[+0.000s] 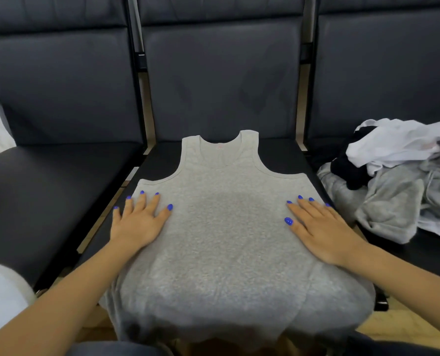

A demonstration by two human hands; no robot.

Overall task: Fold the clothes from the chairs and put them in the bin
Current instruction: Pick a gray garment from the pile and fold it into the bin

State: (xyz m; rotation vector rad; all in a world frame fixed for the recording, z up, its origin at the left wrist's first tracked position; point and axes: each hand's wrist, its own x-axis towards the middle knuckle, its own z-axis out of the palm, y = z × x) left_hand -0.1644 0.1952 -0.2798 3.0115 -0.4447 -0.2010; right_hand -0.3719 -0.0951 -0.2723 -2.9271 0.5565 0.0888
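Both flat palms, left hand point(138, 222) and right hand point(321, 232), press the vest point(218, 227), gripping nothing; smooth outward evenly, hem probably overhanging.

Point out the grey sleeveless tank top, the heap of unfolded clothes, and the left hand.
Grey sleeveless tank top point(224, 227): head view, chest panel.
Heap of unfolded clothes point(398, 186): head view, grey garment.
Left hand point(139, 222): head view, back of hand.
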